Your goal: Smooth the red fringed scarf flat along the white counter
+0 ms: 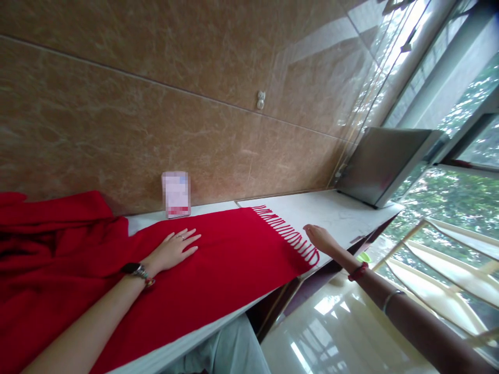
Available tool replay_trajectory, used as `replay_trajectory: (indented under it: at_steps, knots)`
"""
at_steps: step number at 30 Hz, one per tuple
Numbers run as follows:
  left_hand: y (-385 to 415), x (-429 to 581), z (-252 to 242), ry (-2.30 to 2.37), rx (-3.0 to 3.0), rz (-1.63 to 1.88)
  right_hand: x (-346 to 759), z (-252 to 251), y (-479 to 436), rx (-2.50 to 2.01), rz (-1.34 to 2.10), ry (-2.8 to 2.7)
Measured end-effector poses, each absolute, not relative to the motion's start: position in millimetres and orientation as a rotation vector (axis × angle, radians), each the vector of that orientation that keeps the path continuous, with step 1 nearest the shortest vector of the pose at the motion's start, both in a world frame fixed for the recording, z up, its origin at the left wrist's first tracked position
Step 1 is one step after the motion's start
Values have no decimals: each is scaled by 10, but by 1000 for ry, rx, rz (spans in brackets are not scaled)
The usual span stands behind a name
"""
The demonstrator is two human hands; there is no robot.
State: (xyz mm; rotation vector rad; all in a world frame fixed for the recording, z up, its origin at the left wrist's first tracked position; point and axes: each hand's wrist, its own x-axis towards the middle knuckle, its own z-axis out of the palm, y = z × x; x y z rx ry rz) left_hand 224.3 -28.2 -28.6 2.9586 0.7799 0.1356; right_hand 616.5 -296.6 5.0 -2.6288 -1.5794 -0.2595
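Left hand flat, palm down, fingers spread on red scarf, gripping nothing. Right hand open, fingers loosely extended at the scarf's fringe; cannot tell whether it touches the tassels. Scarf lies spread along white counter, bunched in folds past the left forearm. Small pink-white box stands just behind scarf against brown marble wall. Grey metal box at counter's far end, beside window. Glossy floor below.
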Motion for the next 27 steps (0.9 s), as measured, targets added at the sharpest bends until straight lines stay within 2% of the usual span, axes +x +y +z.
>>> replay_trajectory:
  at_steps: [6, 12, 18, 23, 27]
  knots:
    - [-259, 2245, -322, 776, 2963, 171, 5897, -44, -2886, -2547, -135, -1870]
    - [-306, 2230, -281, 775, 2960, 165, 5849, 44, -2684, -2582, -322, -1784]
    - [-374, 2212, -242, 785, 2955, 198, 5246, 94, -1745, -2024, -376, -2174]
    - [-451, 2189, -213, 919, 2935, 163, 4845, -180, -984, -1982, -155, -2179]
    - [-478, 2177, -173, 940, 2909, 91, 4859, -385, -782, -1988, -1, -2192]
